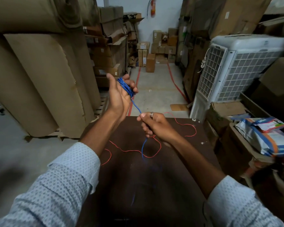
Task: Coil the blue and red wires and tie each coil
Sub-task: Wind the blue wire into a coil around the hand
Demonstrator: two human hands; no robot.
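- Blue wire (pixel 126 86) is sitting as a coil wound round the fingers of the left hand (pixel 120 92), which is gripping it above the far edge of the bench (pixel 179 169).
- The right hand (pixel 152 124) is pinching the blue strand, its tail hanging down.
- Red wire (pixel 138 150) is lying loose across the bench.

Coil (pixel 125 86) in left hand (pixel 120 94), above table (pixel 179 169); loose wire (pixel 152 155) on table; cooler (pixel 236 69) right
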